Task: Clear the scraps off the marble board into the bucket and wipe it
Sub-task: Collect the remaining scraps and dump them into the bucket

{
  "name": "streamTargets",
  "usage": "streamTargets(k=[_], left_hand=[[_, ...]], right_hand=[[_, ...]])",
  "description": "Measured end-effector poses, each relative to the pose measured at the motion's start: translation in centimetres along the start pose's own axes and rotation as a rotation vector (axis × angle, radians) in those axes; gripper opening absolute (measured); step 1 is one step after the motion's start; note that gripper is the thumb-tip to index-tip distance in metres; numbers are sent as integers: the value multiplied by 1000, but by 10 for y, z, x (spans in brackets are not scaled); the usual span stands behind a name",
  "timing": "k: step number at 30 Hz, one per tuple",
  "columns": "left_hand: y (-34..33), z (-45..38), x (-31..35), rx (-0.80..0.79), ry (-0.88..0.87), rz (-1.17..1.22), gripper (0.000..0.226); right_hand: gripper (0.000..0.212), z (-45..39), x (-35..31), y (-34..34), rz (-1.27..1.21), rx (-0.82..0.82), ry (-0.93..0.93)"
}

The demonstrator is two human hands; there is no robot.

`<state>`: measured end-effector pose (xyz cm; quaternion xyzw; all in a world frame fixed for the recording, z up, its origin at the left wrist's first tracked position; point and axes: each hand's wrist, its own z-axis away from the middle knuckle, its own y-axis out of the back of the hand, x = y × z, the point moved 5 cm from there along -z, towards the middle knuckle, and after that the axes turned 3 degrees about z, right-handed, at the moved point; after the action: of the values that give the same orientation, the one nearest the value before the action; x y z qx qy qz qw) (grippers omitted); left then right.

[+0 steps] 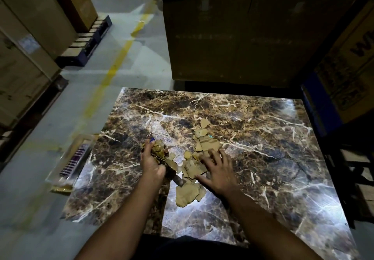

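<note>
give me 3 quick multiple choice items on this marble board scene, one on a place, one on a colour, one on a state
1. Where do the loose tan cardboard scraps lie?
A. near the middle of the brown veined marble board
B. on the floor
C. on a pallet

2. What colour is the painted line on the floor?
A. red
B. yellow
C. white

3. What is the left hand doing?
A. lying flat and empty
B. gripping a bunch of scraps
C. hanging off the board

Answers:
1 A, the scraps run in a strip at the board's centre.
2 B, the stripe is yellow on grey concrete.
3 B, its fingers curl round scraps, while the right hand spreads over the pile.
</note>
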<state>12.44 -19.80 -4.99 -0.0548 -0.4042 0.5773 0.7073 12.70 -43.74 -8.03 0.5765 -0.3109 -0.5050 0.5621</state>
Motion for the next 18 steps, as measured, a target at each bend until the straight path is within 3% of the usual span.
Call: streamTargets(k=[2,4,9,11,18], left_hand=[[-1,2,2,-4,6,-5,27],[1,3,4,3,4,6,10],[-2,6,9,-16,-7,1,4],[-3,6,9,-7,6,-11,15],[-25,26,-6,-78,44,-27,8]], right_hand=[[61,-2,-1,-4,48,53,0],[44,-1,0,-6,61,153,12],[19,-1,5,-7,-138,244,21],[13,-3,8,1,-304,239,36],[11,1,-14,70,-524,380,124]])
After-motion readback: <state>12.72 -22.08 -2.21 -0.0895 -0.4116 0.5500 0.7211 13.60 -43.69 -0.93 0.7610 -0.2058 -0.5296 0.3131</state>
